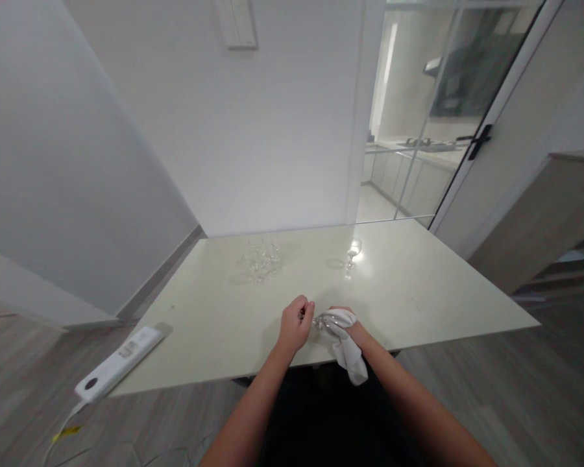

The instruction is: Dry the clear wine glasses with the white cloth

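My left hand (296, 324) is closed around the stem end of a small clear stemmed glass (321, 321), just above the table's near edge. The bowl of this glass points right, toward my right hand (350, 322). A white cloth (345, 344) is gripped in my right hand and pressed against the bowl, its loose end hanging past the table edge. The cloth covers most of the right fingers, and I cannot tell how far it reaches inside the bowl. Something small and dark red shows at the left fingers.
On the pale table (214, 324), several clear glasses (263, 259) stand grouped at the back left. A single stemmed glass (353, 253) stands at the back right, near a bright reflection. A white power strip (121, 363) lies across the left edge, its cord trailing to the floor.
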Demonstrator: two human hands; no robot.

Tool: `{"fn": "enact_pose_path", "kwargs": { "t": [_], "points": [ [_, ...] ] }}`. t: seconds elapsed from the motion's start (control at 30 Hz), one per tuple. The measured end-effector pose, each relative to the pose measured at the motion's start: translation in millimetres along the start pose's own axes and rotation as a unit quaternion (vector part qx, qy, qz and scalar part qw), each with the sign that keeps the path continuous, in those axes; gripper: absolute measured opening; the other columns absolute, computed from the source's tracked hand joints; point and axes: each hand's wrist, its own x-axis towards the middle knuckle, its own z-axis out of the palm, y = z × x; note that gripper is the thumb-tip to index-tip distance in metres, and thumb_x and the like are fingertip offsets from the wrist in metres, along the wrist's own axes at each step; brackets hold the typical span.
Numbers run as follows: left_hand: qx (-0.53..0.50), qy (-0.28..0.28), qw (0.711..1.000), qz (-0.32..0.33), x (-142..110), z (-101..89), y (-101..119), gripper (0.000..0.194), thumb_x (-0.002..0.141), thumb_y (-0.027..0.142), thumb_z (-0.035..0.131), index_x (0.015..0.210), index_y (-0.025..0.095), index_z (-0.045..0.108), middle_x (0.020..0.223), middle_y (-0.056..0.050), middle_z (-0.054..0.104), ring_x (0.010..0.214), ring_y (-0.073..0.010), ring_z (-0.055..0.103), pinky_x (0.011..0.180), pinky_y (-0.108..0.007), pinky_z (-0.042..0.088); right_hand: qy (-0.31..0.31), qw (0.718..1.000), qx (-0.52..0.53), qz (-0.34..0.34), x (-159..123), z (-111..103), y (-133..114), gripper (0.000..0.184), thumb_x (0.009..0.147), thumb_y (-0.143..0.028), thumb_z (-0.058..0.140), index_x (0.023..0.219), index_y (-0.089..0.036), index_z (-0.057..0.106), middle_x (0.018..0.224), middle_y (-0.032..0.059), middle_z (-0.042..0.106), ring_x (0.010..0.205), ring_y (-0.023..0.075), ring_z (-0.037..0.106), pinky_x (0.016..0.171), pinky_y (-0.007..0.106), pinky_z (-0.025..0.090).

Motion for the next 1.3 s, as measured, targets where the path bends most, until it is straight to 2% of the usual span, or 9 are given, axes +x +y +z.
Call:
{"fn": "enact_pose_path", "kwargs": {
  "t": [0.13, 0.23, 0.3, 0.43, 0.47, 0.67, 0.8, 1.0, 1.3],
  "points": [
    [-0.022, 0.021, 0.999, -0.025, -3, 4.7, -7, 0.037, 0.090, 0.040, 0.039, 0.059, 0.020, 0.036, 0.057, 0.003, 0.036, 0.059, -0.0128, 0.039, 0.058, -0.026, 0.029, -0.050, 0.999, 0.011, -0.015, -2, -1, -13, 0.025, 0.066, -0.042, 0.073, 0.078, -0.021, 0.067, 0.074, -0.0003, 0.064, 0.071, 0.0170, 0.058, 0.069, 0.028, 0.048],
    [-0.041, 0.025, 0.998, -0.036, -6, 6.9, -11, 0.036, 0.089, 0.040, 0.040, 0.059, 0.020, 0.037, 0.057, 0.003, 0.036, 0.058, -0.0125, 0.039, 0.057, -0.025, 0.029, -0.062, 0.998, 0.010, -0.007, -2, -2, -10, 0.023, 0.068, -0.041, 0.072, 0.080, -0.022, 0.067, 0.078, -0.0002, 0.066, 0.075, 0.0177, 0.060, 0.073, 0.030, 0.049],
    [-0.048, 0.027, 0.998, -0.041, -7, 7.2, -12, 0.036, 0.089, 0.040, 0.041, 0.060, 0.020, 0.037, 0.057, 0.003, 0.036, 0.058, -0.0123, 0.039, 0.057, -0.025, 0.029, -0.023, 0.999, 0.019, 0.016, -4, -2, -1, 0.024, 0.068, -0.043, 0.071, 0.081, -0.023, 0.067, 0.080, 0.0007, 0.067, 0.079, 0.0195, 0.062, 0.076, 0.032, 0.050],
    [-0.049, 0.033, 0.997, -0.045, -6, 6.5, -15, 0.036, 0.090, 0.038, 0.041, 0.060, 0.019, 0.038, 0.057, 0.003, 0.038, 0.058, -0.0122, 0.040, 0.057, -0.025, 0.029, 0.076, 0.993, 0.055, 0.066, -10, -2, 13, 0.042, 0.057, -0.044, 0.078, 0.092, -0.025, 0.067, 0.094, 0.0037, 0.069, 0.091, 0.0241, 0.063, 0.089, 0.039, 0.048],
    [-0.048, 0.031, 0.997, -0.044, -5, 6.4, -15, 0.036, 0.090, 0.038, 0.040, 0.060, 0.019, 0.039, 0.057, 0.003, 0.039, 0.058, -0.0123, 0.040, 0.057, -0.025, 0.029, 0.073, 0.994, 0.056, 0.066, -10, -2, 12, 0.043, 0.056, -0.043, 0.079, 0.093, -0.025, 0.066, 0.095, 0.0038, 0.069, 0.091, 0.0240, 0.062, 0.089, 0.039, 0.048],
    [-0.052, 0.015, 0.997, -0.047, -3, 6.6, -20, 0.038, 0.090, 0.041, 0.040, 0.060, 0.019, 0.040, 0.056, 0.003, 0.041, 0.058, -0.0123, 0.041, 0.057, -0.025, 0.029, -0.057, 0.998, 0.028, 0.004, -5, 0, -11, 0.030, 0.064, -0.040, 0.075, 0.087, -0.022, 0.068, 0.085, 0.0021, 0.067, 0.082, 0.0197, 0.061, 0.079, 0.031, 0.050],
    [-0.057, 0.005, 0.997, -0.052, -3, 7.2, -19, 0.039, 0.090, 0.043, 0.041, 0.060, 0.019, 0.042, 0.056, 0.004, 0.041, 0.058, -0.0119, 0.042, 0.058, -0.024, 0.030, -0.069, 0.997, 0.024, -0.015, -1, -1, -16, 0.030, 0.066, -0.039, 0.074, 0.088, -0.021, 0.068, 0.083, 0.0019, 0.066, 0.079, 0.0188, 0.061, 0.074, 0.029, 0.050],
    [-0.063, 0.013, 0.996, -0.066, -1, 7.5, -19, 0.040, 0.089, 0.044, 0.041, 0.059, 0.018, 0.042, 0.055, 0.004, 0.039, 0.057, -0.0113, 0.040, 0.057, -0.024, 0.030, -0.021, 0.999, 0.033, 0.004, -3, 0, -6, 0.026, 0.074, -0.045, 0.066, 0.086, -0.021, 0.067, 0.083, 0.0024, 0.068, 0.079, 0.0181, 0.061, 0.077, 0.030, 0.049],
    [-0.065, 0.001, 0.996, -0.065, -1, 8.1, -22, 0.039, 0.090, 0.043, 0.043, 0.061, 0.018, 0.043, 0.057, 0.004, 0.042, 0.058, -0.0110, 0.041, 0.058, -0.023, 0.030, -0.084, 0.994, 0.062, -0.027, -2, -2, -12, 0.030, 0.067, -0.038, 0.073, 0.089, -0.019, 0.067, 0.090, 0.0026, 0.068, 0.083, 0.0169, 0.061, 0.069, 0.025, 0.047]
  ]
}}
